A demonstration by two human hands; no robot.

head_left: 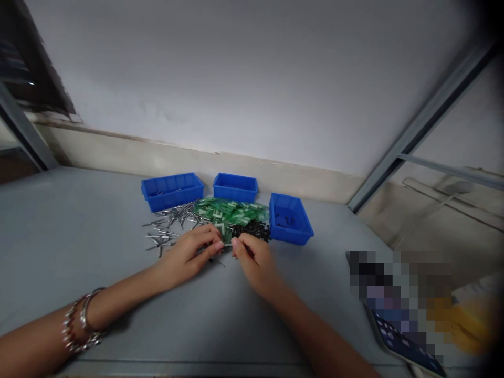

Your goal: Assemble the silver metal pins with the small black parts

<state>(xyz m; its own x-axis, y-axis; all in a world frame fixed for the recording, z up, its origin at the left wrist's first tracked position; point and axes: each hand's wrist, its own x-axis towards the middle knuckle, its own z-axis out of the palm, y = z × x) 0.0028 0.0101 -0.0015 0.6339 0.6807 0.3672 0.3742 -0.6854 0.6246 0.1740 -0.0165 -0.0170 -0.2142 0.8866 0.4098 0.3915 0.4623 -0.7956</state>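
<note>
My left hand [189, 254] was curled, fingertips pinched on a thin metal pin [226, 245] that bridged the small gap to my right hand [254, 260]; the right one was closed too, thumb and forefinger nipping what looked like the pin's other end, though the piece there was too small for me to tell; both hands rested low on the grey table [79, 236]; just beyond my left knuckles lay the loose heap of metal pins [167, 228], beyond both sets of fingertips the green plastic pieces [228, 212], and just past my right fingers the small black parts [252, 229]; further off stood three blue bins: the left bin [172, 190], the middle bin [235, 187], the right bin [290, 219]; a phone [401, 341] lay well off to the right of my right arm; my worry was the grip: so slim a pin could slip or roll from a loose pinch, and my knuckles, so close to the heaps, could have scattered or mixed them
</note>
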